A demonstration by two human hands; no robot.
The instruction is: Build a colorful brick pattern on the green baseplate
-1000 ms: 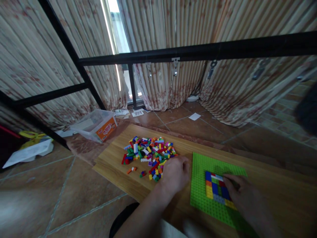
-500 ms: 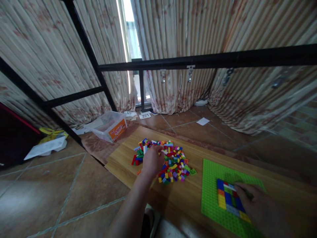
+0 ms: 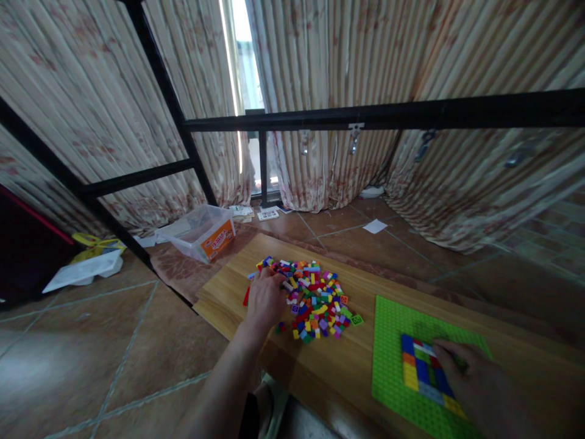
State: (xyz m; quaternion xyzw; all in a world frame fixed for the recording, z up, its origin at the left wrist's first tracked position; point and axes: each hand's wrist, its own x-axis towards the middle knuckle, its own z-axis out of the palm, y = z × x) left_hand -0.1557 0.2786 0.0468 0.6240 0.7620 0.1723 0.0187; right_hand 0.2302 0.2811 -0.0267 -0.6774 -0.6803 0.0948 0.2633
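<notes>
left hand (image 3: pixel 265 297) in left-right brick pile (image 3: pixel 315 297), grip unclear | right hand (image 3: pixel 478 381) flat on baseplate (image 3: pixel 388 353)

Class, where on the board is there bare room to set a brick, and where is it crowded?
Free: wooden board between brick pile and green baseplate; the baseplate's left strip. Crowded: pile at left hand; built bricks under right hand.

Striped curtains (image 3: pixel 365 61) behind a black metal frame (image 3: pixel 365 114); on the tiled floor (image 3: pixel 91 366), a clear plastic box (image 3: pixel 201 235), paper scrap (image 3: pixel 375 226), white bag (image 3: pixel 85 268).
</notes>
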